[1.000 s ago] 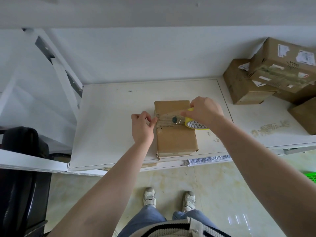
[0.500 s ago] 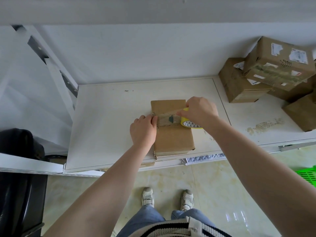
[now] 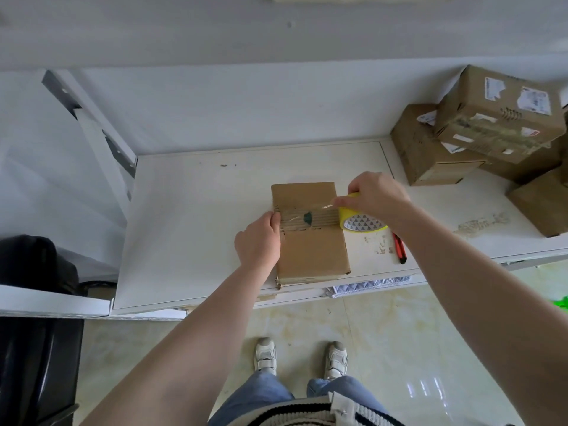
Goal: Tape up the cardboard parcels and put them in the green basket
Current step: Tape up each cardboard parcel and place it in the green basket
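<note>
Head view, looking down. At far left a black chair (image 3: pixel 33 302) stands beside the white surface (image 3: pixel 190 229). My left hand (image 3: pixel 259 242) rests at the left edge of the flat cardboard parcel (image 3: pixel 310 250), which lies on the surface near its front edge, directly before me; my fingers (image 3: pixel 274 219) lie close together and press the end of the clear tape strip (image 3: pixel 304 215) down onto the parcel's left edge. The strip runs across the parcel's top from left to right, over a dark mark on the cardboard, and lifts off toward the tape roll (image 3: pixel 362 221). The roll is yellow with a triangle-patterned inner core and hangs just off the parcel's right edge. My right hand (image 3: pixel 379 198) holds it from above, fingers curled round the roll's rim. Just right of the roll, a red and black cutter (image 3: pixel 399 249) lies on the surface, apart from the parcel. Farther right, at the back corner, several other cardboard boxes (image 3: pixel 479 139) are stacked, some bearing white labels and old tape; one more box (image 3: pixel 544 207) sits at the right margin. A sliver of the green basket (image 3: pixel 562 302) shows at the right edge, below the surface level. Below, my shoes (image 3: pixel 266 355) stand on the pale tiled floor (image 3: pixel 399 348).
</note>
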